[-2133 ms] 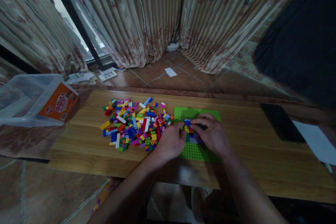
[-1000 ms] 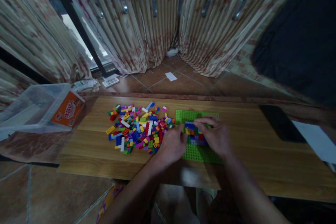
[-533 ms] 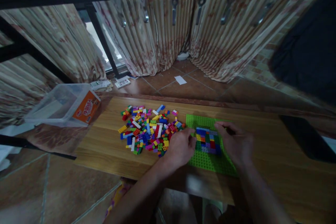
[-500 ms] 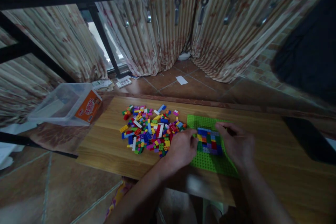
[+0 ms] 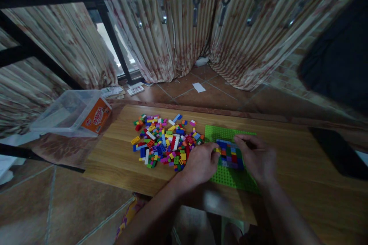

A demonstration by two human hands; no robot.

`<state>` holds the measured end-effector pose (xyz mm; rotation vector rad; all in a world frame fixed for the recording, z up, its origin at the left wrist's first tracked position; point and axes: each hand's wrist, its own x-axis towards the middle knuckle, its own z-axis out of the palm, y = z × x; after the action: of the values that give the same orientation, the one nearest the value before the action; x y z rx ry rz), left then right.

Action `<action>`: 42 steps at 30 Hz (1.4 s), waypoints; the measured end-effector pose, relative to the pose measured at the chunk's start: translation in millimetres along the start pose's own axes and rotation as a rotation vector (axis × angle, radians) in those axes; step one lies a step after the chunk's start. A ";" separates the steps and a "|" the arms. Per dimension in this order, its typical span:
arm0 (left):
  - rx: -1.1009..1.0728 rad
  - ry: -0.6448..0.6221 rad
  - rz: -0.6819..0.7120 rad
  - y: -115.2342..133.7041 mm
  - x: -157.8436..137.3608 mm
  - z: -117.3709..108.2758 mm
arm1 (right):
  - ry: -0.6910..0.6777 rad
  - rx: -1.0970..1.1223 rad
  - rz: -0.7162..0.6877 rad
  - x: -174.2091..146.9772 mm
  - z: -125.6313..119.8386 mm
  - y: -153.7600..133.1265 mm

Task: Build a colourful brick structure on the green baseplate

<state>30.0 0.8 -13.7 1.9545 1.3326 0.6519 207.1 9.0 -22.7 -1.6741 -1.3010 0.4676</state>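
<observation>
A green studded baseplate [image 5: 227, 180] lies on the wooden table, carrying a flat block of toy bricks [image 5: 230, 153] in blue, red, yellow, orange and green. At the block's left side is my left hand [image 5: 202, 162], its thumb and index finger closed by a yellow brick; what they grip, if anything, is hidden. My right hand [image 5: 257, 157] hovers over the right side of the baseplate. Its fingers are pinched near the block's far right corner, and I cannot make out what is in them. Left of the baseplate spreads a pile of loose toy bricks [image 5: 161, 141].
Beyond the table's left end stands a clear plastic bin [image 5: 63, 118] with an orange label. A dark flat object [image 5: 339, 153] lies on the table at the right. Striped curtains [image 5: 178, 42] hang behind, and a white paper [image 5: 199, 87] lies on the tiled floor.
My left hand has shifted slightly right, its fingertips now at the block's left edge. My right hand has moved a little left. The brick pile looks unchanged.
</observation>
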 end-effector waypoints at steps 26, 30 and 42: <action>-0.242 0.795 -0.274 -71.0 -1.6 -114.5 | -0.348 -0.126 -0.270 17.2 54.9 -35.7; 0.056 0.798 -0.464 -113.1 -32.4 -171.2 | -0.569 -0.242 -0.347 48.0 103.7 -57.5; 0.211 0.336 -0.183 -184.1 -0.6 -190.4 | -0.791 -0.252 -0.488 58.3 176.2 -64.6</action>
<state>-217.4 93.8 -30.7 1.9112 1.8269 0.8016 60.2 138.2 -41.6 -1.3162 -2.3549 0.7219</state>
